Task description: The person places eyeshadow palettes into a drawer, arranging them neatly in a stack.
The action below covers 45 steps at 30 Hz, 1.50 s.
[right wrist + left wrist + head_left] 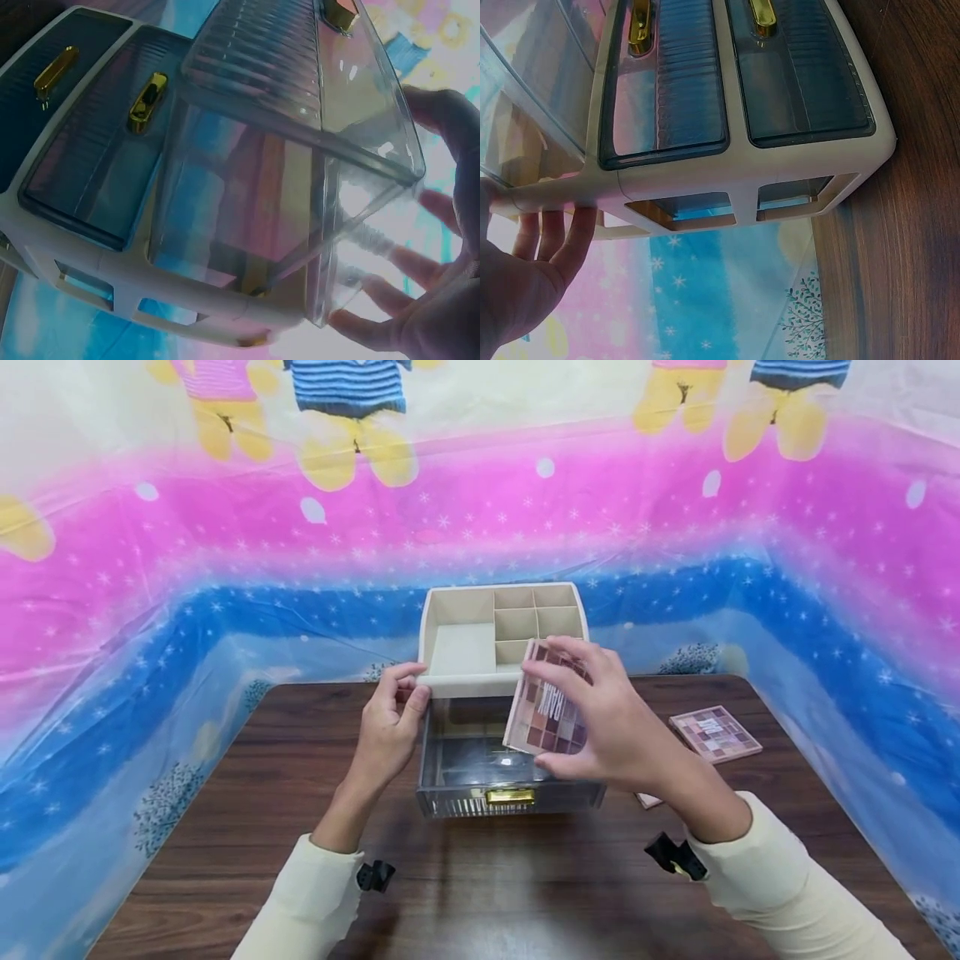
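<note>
A cream desktop organizer [459, 683] stands on the table, its clear top drawer [465, 768] pulled out toward me. My left hand [390, 718] grips the organizer's left front corner, thumb at the front and fingers along the side; in the left wrist view those fingers [574, 244] reach against the side frame. Above the drawer, my right hand [607, 718] holds a tilted eyeshadow palette [547, 706] with a grid of pink and brown shades, thumb at its lower edge. In the right wrist view the right hand [427, 300] appears beside the clear drawer front.
A second palette [716, 734] lies on the brown table [315, 827] to the right. The corner of another flat item [648, 800] shows under my right forearm. Two closed drawers [802, 82] with gold handles sit below the pulled-out one. Printed cloth [480, 527] surrounds the table's back and sides.
</note>
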Each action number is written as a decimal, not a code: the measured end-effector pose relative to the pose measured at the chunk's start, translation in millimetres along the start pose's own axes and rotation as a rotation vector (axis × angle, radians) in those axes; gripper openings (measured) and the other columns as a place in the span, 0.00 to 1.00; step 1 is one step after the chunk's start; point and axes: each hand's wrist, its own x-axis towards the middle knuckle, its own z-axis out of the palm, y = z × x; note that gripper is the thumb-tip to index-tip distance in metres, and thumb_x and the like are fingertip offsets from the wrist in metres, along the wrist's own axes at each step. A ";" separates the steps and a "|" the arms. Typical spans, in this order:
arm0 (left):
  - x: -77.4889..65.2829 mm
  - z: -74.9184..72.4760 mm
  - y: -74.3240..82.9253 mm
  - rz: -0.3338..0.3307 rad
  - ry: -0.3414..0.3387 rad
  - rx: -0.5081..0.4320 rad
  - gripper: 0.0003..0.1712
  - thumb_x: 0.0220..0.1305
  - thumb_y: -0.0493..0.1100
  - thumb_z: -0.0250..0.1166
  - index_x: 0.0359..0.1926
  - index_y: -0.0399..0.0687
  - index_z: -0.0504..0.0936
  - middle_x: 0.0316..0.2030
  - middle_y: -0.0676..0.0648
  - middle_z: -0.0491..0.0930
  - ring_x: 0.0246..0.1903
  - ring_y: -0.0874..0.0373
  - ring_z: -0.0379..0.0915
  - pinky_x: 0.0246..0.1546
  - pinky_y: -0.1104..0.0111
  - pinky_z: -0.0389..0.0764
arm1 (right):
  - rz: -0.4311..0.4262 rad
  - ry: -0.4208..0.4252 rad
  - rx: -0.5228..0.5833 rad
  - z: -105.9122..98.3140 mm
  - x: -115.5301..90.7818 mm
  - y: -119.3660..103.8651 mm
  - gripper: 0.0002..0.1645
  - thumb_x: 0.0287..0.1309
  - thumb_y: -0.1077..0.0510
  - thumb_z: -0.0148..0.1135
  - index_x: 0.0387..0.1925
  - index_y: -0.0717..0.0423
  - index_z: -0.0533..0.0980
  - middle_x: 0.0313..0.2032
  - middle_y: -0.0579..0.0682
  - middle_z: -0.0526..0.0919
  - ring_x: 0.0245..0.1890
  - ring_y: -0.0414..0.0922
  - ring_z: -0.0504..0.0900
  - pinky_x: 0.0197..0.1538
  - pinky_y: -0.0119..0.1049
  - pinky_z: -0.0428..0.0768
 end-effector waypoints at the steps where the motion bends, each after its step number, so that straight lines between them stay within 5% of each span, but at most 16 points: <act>1: 0.1 -0.1 0.1 0.002 0.001 0.000 0.18 0.77 0.44 0.57 0.63 0.47 0.73 0.42 0.40 0.79 0.40 0.55 0.71 0.39 0.67 0.74 | -0.027 -0.015 -0.009 1.1 0.3 0.1 0.59 0.32 0.49 0.87 0.70 0.47 0.69 0.73 0.59 0.62 0.69 0.60 0.63 0.56 0.58 0.82; 6: 0.6 -1.1 0.0 0.008 0.006 0.002 0.18 0.77 0.44 0.57 0.63 0.47 0.73 0.42 0.40 0.79 0.40 0.55 0.71 0.39 0.70 0.73 | -0.101 -0.107 -0.032 2.4 1.4 1.2 0.58 0.33 0.46 0.85 0.70 0.46 0.70 0.72 0.59 0.64 0.69 0.59 0.64 0.60 0.61 0.77; 15: 0.6 -0.5 -1.1 0.007 -0.002 -0.002 0.18 0.77 0.44 0.57 0.63 0.47 0.73 0.41 0.40 0.79 0.39 0.55 0.71 0.38 0.69 0.74 | -0.099 -0.291 -0.101 -3.2 4.9 -1.2 0.55 0.42 0.43 0.81 0.73 0.42 0.68 0.74 0.57 0.63 0.70 0.59 0.65 0.64 0.67 0.69; 22: 1.3 0.3 -0.4 0.003 -0.004 0.009 0.18 0.77 0.45 0.57 0.63 0.47 0.73 0.42 0.40 0.79 0.39 0.54 0.73 0.39 0.67 0.74 | -0.062 -0.289 -0.072 -12.5 -1.3 2.0 0.40 0.53 0.48 0.76 0.68 0.46 0.73 0.72 0.55 0.68 0.71 0.57 0.66 0.70 0.67 0.65; 27: 1.5 0.3 -0.1 0.007 0.001 0.007 0.18 0.77 0.45 0.57 0.63 0.47 0.73 0.41 0.40 0.79 0.39 0.55 0.72 0.39 0.66 0.75 | 0.063 -0.205 -0.064 -22.4 -9.5 14.1 0.32 0.59 0.54 0.72 0.65 0.49 0.77 0.68 0.55 0.73 0.68 0.58 0.69 0.65 0.62 0.71; 33: 1.5 0.7 -0.1 0.001 -0.002 0.001 0.18 0.77 0.45 0.57 0.63 0.47 0.73 0.41 0.40 0.79 0.39 0.55 0.72 0.39 0.66 0.76 | 0.256 -0.124 -0.102 -27.6 -23.8 48.0 0.27 0.61 0.57 0.70 0.61 0.57 0.78 0.64 0.61 0.75 0.66 0.62 0.70 0.66 0.65 0.66; 45: 1.1 -0.5 -0.6 0.001 -0.003 0.005 0.18 0.77 0.44 0.58 0.63 0.47 0.73 0.41 0.40 0.79 0.39 0.54 0.72 0.39 0.66 0.75 | 0.642 -0.391 -0.188 -0.4 -52.5 111.8 0.36 0.64 0.50 0.65 0.67 0.66 0.70 0.65 0.76 0.68 0.64 0.76 0.65 0.63 0.71 0.66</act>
